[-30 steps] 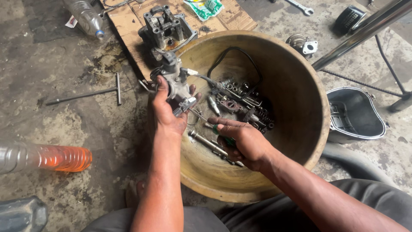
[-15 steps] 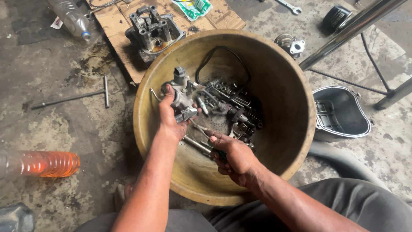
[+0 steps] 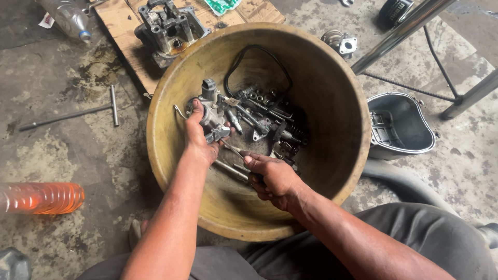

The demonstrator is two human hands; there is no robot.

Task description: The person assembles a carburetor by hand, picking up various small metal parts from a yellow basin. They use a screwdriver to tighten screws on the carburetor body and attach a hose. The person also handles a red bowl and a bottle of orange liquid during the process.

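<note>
Concrete floor (image 3: 62, 155), oil-stained, bears a yellow basin (image 3: 332, 93); left hand (image 3: 199, 137) grips a carburetor (image 3: 212, 111), right hand (image 3: 272, 176) grips a screwdriver (image 3: 233, 150).

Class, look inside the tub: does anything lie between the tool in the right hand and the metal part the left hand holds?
Nothing visible does. The thin metal tool in the right hand reaches straight to the grey metal carburettor-like part gripped by the left hand.
</note>
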